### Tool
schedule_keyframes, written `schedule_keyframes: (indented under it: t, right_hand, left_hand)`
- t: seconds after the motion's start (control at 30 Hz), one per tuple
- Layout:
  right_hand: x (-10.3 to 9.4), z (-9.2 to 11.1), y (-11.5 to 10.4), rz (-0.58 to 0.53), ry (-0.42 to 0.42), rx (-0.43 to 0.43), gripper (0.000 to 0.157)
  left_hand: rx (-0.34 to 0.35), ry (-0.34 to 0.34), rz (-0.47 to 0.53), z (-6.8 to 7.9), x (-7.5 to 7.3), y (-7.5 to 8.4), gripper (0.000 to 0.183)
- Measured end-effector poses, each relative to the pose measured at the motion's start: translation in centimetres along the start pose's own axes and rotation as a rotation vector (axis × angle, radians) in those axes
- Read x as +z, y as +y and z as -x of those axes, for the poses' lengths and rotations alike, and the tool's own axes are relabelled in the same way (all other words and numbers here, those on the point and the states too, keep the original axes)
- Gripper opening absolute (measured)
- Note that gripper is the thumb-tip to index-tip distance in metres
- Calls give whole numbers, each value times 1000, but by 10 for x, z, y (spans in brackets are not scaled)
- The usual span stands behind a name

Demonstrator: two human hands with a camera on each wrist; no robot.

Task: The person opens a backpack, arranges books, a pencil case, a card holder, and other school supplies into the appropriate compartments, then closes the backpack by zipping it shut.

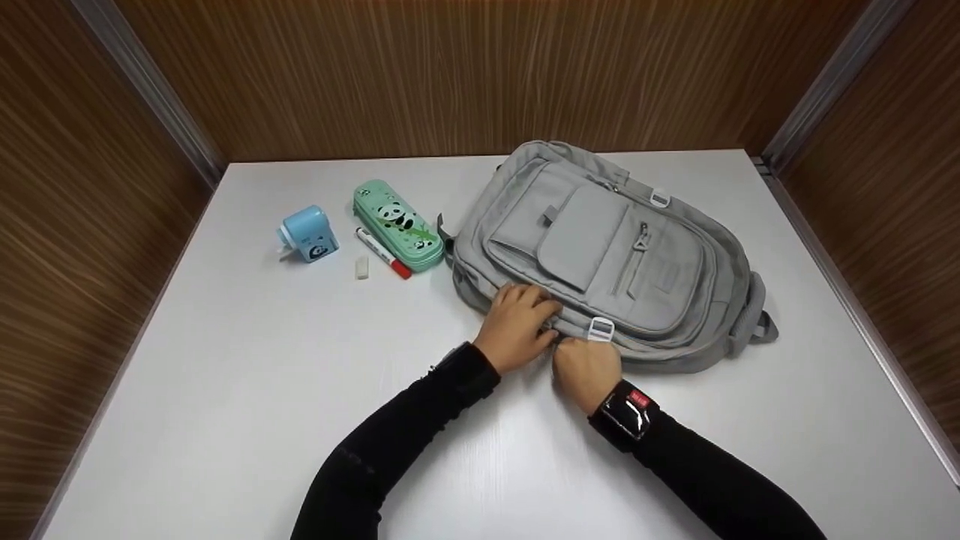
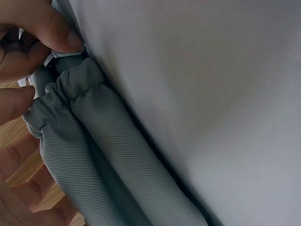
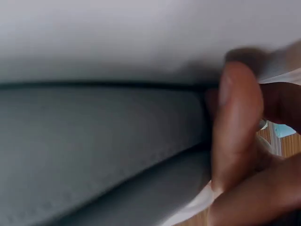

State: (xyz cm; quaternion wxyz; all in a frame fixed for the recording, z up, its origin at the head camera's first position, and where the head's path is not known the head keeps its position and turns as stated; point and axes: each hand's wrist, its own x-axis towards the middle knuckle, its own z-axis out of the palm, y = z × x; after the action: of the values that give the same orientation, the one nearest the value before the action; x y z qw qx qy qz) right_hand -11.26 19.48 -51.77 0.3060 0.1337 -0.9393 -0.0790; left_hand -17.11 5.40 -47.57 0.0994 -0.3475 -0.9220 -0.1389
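Note:
A grey backpack (image 1: pixel 667 285) lies flat on the white table, its front pockets facing up. Along its near edge my left hand (image 1: pixel 517 326) holds the side with bent fingers; the left wrist view shows those fingers (image 2: pixel 35 188) against the gathered grey fabric (image 2: pixel 117 141). Just right of it, my right hand (image 1: pixel 589 371) is curled tightly below a white strap buckle (image 1: pixel 601 329). In the right wrist view its thumb (image 3: pixel 237 99) pinches at the bag's side (image 3: pixel 94 136). The exact part between those fingertips is hidden.
Left of the bag lie a green panda pencil case (image 1: pixel 397 223), a red-capped white marker (image 1: pixel 382 253), and a small whitish eraser (image 1: pixel 361 268). Farther left is a blue panda-printed pencil sharpener-like object (image 1: pixel 309 234). Wood-grain panels (image 1: pixel 450 75) wall the table's back and sides.

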Motion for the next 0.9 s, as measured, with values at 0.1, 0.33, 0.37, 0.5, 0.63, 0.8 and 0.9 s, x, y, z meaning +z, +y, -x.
schedule_keyframes:
  t: [0.1,0.33,0.37,0.5,0.63,0.8,0.9]
  right_hand:
    - [2,0,0,-1,24,-4,27]
    - [4,-3,3,23,38,10,26]
    - [3,-3,4,24,27,16,24]
    - [0,-2,6,3,-24,39,21]
    - [-7,1,8,-51,-47,58,20]
    - [-20,5,15,-137,-40,80,22]
    - [-28,8,21,-180,-47,98,23]
  left_hand:
    - [4,19,-9,1,2,-1,35]
    - [22,48,4,2,4,-2,35]
    - [22,50,5,2,4,-2,35]
    - [15,50,9,2,5,-2,35]
    - [2,35,-8,1,6,0,37]
    - [-2,13,-36,-2,8,3,40]
    - [-7,4,-25,-3,8,3,37]
